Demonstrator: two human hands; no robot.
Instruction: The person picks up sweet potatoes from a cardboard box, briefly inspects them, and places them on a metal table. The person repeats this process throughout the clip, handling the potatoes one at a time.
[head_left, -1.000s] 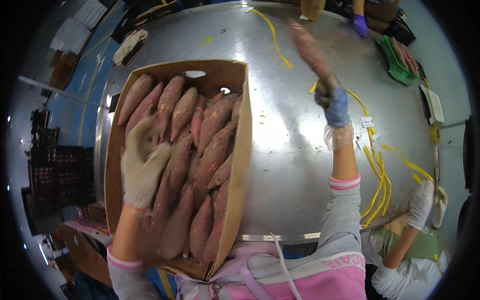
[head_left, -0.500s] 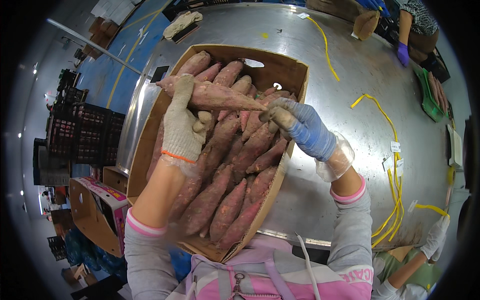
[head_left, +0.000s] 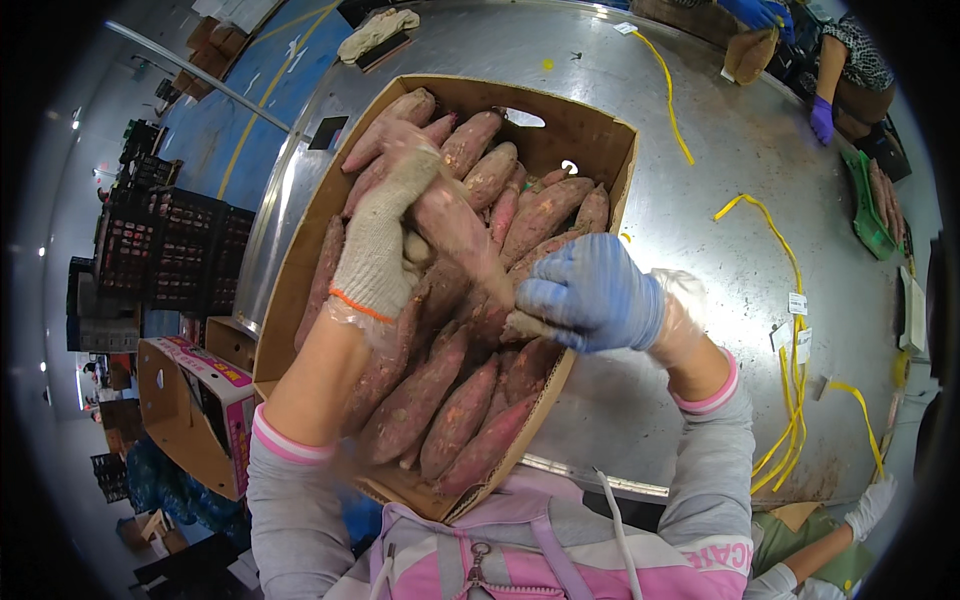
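A cardboard box (head_left: 610,150) full of reddish-purple sweet potatoes (head_left: 460,415) stands before me on the metal table. My left hand (head_left: 385,225), in a cream knit glove with an orange cuff edge, grips one sweet potato (head_left: 455,225) above the pile. That sweet potato is blurred by motion and slants, its narrow end pointing down and right. My right hand (head_left: 590,295), in a blue glove with brown-stained fingertips, is closed beside that narrow end. Whatever its curled fingers hold is hidden. Clear plastic shows at both wrists.
Yellow straps with white tags (head_left: 797,303) lie on the metal table (head_left: 680,420) to the right. A green tray (head_left: 872,215) holds more sweet potatoes. Other people's gloved hands (head_left: 822,120) are at the far right and lower right. Left of the table are an open carton (head_left: 185,425) and stacked black crates (head_left: 165,245).
The held sweet potato has swung from nearly level to a steep slant, narrow end downward. My right hand has moved down with it and turned, its back now facing up.
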